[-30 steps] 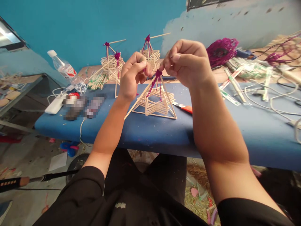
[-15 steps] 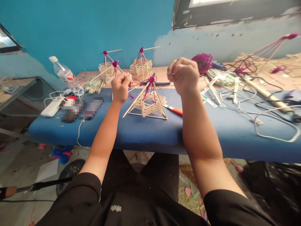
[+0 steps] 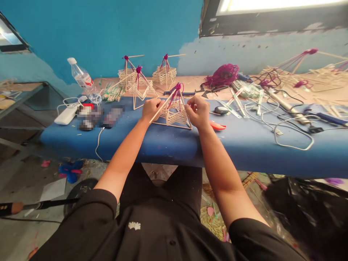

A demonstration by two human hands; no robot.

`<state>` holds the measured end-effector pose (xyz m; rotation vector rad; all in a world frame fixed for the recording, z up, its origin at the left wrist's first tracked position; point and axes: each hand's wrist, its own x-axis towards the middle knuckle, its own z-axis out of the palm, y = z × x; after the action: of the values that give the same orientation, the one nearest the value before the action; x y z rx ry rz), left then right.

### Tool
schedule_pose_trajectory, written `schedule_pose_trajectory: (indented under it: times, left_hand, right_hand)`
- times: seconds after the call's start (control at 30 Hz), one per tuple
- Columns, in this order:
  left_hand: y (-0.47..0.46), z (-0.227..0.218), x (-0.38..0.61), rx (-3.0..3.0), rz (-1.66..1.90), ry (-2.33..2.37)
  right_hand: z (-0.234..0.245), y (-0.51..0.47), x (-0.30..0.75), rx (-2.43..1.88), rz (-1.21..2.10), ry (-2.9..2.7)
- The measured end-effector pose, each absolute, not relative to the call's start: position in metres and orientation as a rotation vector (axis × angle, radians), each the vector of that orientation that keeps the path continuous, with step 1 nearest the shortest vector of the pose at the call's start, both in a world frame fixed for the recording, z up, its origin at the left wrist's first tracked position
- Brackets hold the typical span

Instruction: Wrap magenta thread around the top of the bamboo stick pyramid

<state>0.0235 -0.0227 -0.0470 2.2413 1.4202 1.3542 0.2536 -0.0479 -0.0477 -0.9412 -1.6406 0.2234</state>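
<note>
A small pyramid-shaped frame of thin wooden sticks [image 3: 176, 117] stands on the blue table edge, with purple yarn [image 3: 178, 87] wound at its peak and strands hanging down its sides. My left hand [image 3: 152, 110] is closed at its left side, behind a slanting stick that crosses the fingers. On the other side, my right hand [image 3: 199, 111] has its fingers curled together close to the frame's right edge. What either hand pinches is too small or hidden to make out. An orange-handled cutter [image 3: 218, 125] lies beside my right wrist.
Similar stick frames [image 3: 140, 88] stand behind, near the wall. A plastic bottle [image 3: 84, 79] and a white power bank [image 3: 66, 114] are at left. Toward the right lie a purple yarn bundle [image 3: 224, 75], blue-handled pliers [image 3: 187, 94], a dark oval object [image 3: 221, 110] and a white cable [image 3: 296, 148].
Both hands have come down and inward from raised, spread positions to either side of the stick frame. The purple strand stretched from the peak to my left hand no longer shows.
</note>
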Motion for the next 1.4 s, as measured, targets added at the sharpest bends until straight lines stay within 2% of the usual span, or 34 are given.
schedule_pose_trajectory:
  times: [0.4,0.73,0.9,1.03,1.2,1.4]
  left_hand:
    - [-0.021,-0.048,0.025,2.198,1.372,1.433]
    - [-0.018,-0.045,0.019,2.151,1.555,1.433]
    - [-0.015,-0.044,0.02,1.927,1.823,1.155]
    - [-0.005,-0.039,0.021,1.775,1.836,0.983]
    - [0.011,-0.028,0.024,1.693,1.647,0.68]
    - [0.015,-0.024,0.03,1.689,1.514,0.67]
  right_hand:
    - [-0.061,-0.049,0.254,-0.833,0.056,-1.732]
    - [-0.062,-0.045,0.249,-0.752,0.104,-1.747]
    - [-0.062,-0.044,0.247,-0.752,0.095,-1.7]
    - [-0.056,-0.038,0.244,-0.77,0.075,-1.548]
    - [-0.035,-0.01,0.234,-0.831,0.299,-1.47]
    - [-0.014,0.011,0.223,-0.742,0.545,-1.561]
